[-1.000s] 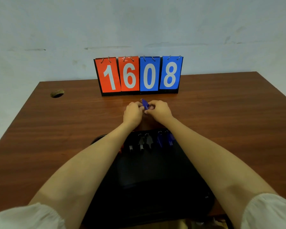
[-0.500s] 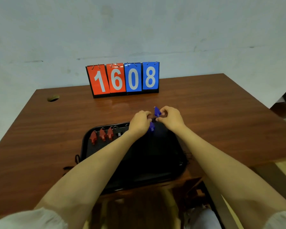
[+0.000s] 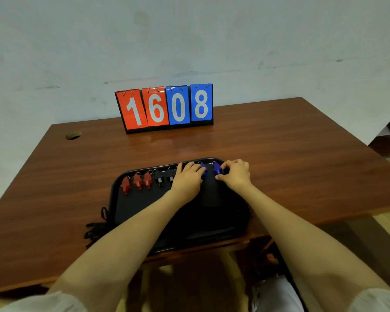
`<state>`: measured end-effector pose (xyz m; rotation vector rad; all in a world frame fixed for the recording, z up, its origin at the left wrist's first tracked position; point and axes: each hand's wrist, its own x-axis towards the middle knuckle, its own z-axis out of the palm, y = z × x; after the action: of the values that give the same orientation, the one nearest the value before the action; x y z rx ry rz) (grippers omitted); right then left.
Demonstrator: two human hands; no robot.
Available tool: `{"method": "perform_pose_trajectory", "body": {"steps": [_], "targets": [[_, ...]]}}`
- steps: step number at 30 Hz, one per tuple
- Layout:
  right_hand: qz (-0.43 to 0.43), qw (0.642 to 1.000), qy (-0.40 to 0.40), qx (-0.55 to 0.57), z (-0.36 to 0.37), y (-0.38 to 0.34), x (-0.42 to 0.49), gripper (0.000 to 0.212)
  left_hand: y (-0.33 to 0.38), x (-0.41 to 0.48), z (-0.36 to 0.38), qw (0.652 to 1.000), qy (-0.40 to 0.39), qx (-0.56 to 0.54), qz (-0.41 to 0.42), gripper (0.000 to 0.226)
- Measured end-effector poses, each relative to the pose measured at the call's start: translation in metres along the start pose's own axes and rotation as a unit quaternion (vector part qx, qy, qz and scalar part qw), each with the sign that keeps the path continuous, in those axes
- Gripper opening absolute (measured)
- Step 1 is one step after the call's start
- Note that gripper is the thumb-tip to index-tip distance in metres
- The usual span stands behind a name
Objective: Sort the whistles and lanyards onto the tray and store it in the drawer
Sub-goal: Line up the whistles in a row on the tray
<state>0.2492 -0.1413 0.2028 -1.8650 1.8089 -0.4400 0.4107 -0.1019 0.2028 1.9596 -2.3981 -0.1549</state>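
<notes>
While both hands work at the far edge of the tray [image 3: 142,206], I see my right hand [image 3: 234,174] pinching a blue whistle [image 3: 217,169]. My left hand [image 3: 187,180] lies curled against a second blue whistle [image 3: 203,174]; whether it grips, I cannot tell. Red whistles [image 3: 137,181] and black whistles [image 3: 159,178] fill the row leftward, and lanyards [image 3: 95,229] lie on the table [image 3: 279,165] touching the tray's left side.

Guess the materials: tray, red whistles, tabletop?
Tray: probably moulded plastic, matte black; rounded raised rim, dull sheen. Red whistles: likely hard plastic, smooth and slightly glossy. Tabletop: wood grain, either varnished veneer or laminate, can't tell; glossy enough to reflect the scoreboard.
</notes>
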Motion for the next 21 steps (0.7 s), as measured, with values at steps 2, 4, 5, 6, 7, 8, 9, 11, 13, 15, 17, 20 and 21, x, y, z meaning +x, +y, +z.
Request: {"method": "perform_pose_trajectory", "body": {"steps": [2, 4, 5, 6, 7, 8, 9, 11, 13, 15, 17, 20, 21], "targets": [[-0.004, 1.000, -0.008, 0.005, 0.001, 0.000, 0.002, 0.032, 0.001, -0.001, 0.001, 1.000, 0.005, -0.006, 0.002, 0.050], [-0.007, 1.000, -0.013, 0.007, 0.001, -0.001, 0.003, 0.032, 0.002, -0.002, 0.002, 1.000, 0.012, -0.012, -0.001, 0.050], [-0.007, 1.000, -0.014, 0.006, 0.002, -0.001, 0.004, 0.033, 0.002, -0.003, 0.002, 1.000, 0.017, -0.011, -0.003, 0.049], [-0.008, 1.000, -0.014, 0.003, 0.002, -0.001, 0.005, 0.033, 0.002, -0.003, 0.002, 1.000, 0.021, -0.011, -0.005, 0.048], [-0.008, 1.000, -0.015, 0.000, 0.003, -0.002, 0.005, 0.034, 0.003, -0.003, 0.002, 1.000, 0.024, -0.015, -0.007, 0.047], [-0.008, 1.000, -0.015, -0.005, 0.004, -0.002, 0.005, 0.036, 0.004, -0.003, 0.001, 0.999, 0.023, -0.019, -0.009, 0.046], [-0.008, 1.000, -0.014, -0.011, 0.005, -0.003, 0.005, 0.037, 0.004, -0.004, 0.001, 0.999, 0.020, -0.024, -0.011, 0.046], [-0.006, 1.000, -0.010, -0.025, 0.006, -0.004, 0.004, 0.041, 0.005, -0.004, 0.000, 0.999, 0.017, -0.029, -0.010, 0.048], [-0.005, 1.000, -0.008, -0.025, 0.006, -0.004, 0.003, 0.047, 0.006, -0.006, -0.001, 0.999, 0.026, -0.029, -0.003, 0.051], [-0.005, 1.000, -0.006, -0.005, 0.005, -0.005, 0.000, 0.055, 0.007, -0.008, 0.000, 0.998, 0.053, -0.029, 0.007, 0.052], [-0.012, 1.000, -0.005, 0.025, 0.004, -0.006, -0.003, 0.058, 0.008, -0.015, 0.000, 0.995, 0.087, -0.046, 0.007, 0.048], [-0.030, 0.999, -0.018, 0.042, 0.006, -0.006, -0.011, 0.052, 0.007, -0.032, 0.006, 0.985, 0.148, -0.090, 0.006, 0.038], [-0.034, 0.999, -0.020, 0.033, 0.007, -0.005, -0.014, 0.051, 0.006, -0.039, 0.007, 0.982, 0.162, -0.100, 0.003, 0.035]]}}
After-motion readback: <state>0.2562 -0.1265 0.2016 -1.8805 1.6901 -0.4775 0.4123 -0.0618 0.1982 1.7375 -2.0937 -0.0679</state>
